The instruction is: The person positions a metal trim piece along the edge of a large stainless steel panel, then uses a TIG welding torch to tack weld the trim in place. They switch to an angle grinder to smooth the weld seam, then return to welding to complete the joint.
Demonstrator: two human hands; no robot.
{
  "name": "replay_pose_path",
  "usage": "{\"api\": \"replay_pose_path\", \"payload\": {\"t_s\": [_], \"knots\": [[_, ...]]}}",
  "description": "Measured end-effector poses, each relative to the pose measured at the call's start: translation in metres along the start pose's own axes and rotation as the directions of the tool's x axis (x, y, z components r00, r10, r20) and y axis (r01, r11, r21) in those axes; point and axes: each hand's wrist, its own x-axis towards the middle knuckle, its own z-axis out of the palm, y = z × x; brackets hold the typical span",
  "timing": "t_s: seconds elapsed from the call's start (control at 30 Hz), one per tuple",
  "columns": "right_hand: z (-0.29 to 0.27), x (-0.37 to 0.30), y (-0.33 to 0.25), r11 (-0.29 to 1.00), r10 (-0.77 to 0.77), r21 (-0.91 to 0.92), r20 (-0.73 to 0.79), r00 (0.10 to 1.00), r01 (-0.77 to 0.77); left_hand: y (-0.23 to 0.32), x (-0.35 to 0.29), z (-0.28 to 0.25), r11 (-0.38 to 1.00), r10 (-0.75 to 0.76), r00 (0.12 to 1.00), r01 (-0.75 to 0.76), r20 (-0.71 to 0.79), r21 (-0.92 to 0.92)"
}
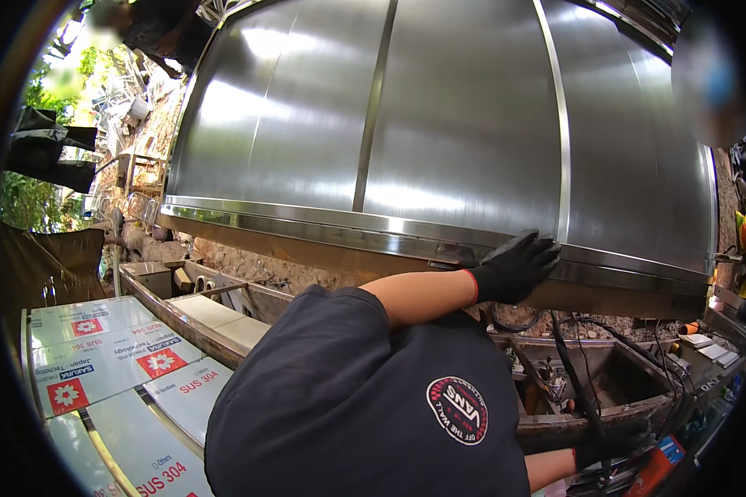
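Pale sheets: over at the lower left, flat film-covered sheets (182,464) printed with red squares and white flowers, lying overlapped.
Co-worker: upper left, a person in dark clothing (166,29) stands by the far-left edge of the panel.
Brown trough: a long, worn metal trough (178,319) runs slantwise beside those sheets, pale flat pieces inside.
Shirt: the wearer's dark short-sleeved shirt, a round badge on it, fills the lower middle.
Steel panel: and here's the big one, a broad brushed silver metal panel (464,124) with two raised strips, spread across the top of the view, its long near edge facing the wearer.
Left hand: black-gloved left hand (515,272) right on that near edge, fingers stretched out and close together, laid over the rim.
Black hose: a dark hose (584,385) drops past a rusty bin (638,373).
Right hand: black-gloved too, the right hand (617,441) is low beside the bin, dim; can't tell whether it grips anything.
Red package: a red-and-blue flat package (656,464), just beyond it.
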Motion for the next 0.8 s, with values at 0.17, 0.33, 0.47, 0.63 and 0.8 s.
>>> {"api": "replay_pose_path", "payload": {"t_s": [0.17, 0.33, 0.47, 0.63, 0.8], "knots": [[-0.073, 0.052, -0.079, 0.828, 0.291, 0.444, 0.184, 0.939, -0.343, -0.001, 0.0, 0.011, 0.996, -0.026, 0.998, 0.031, -0.061, 0.086], [-0.06, 0.05, -0.078, 0.761, 0.337, 0.491, 0.26, 0.905, -0.425, -0.007, 0.005, 0.013, 0.992, -0.122, 0.99, 0.124, -0.073, 0.014], [-0.054, 0.043, -0.083, 0.805, 0.311, 0.469, 0.187, 0.932, -0.363, -0.004, 0.007, 0.014, 0.995, -0.092, 0.987, 0.096, -0.129, 0.03], [-0.045, 0.038, -0.095, 0.493, 0.235, 0.747, 0.38, 0.895, -0.446, -0.005, 0.007, 0.017, 0.995, -0.099, 0.987, 0.1, -0.129, 0.003], [-0.032, 0.057, -0.1, 0.56, 0.229, 0.738, 0.298, 0.927, -0.376, -0.004, 0.006, 0.004, 0.991, -0.136, 0.989, 0.136, -0.049, -0.021]]}}
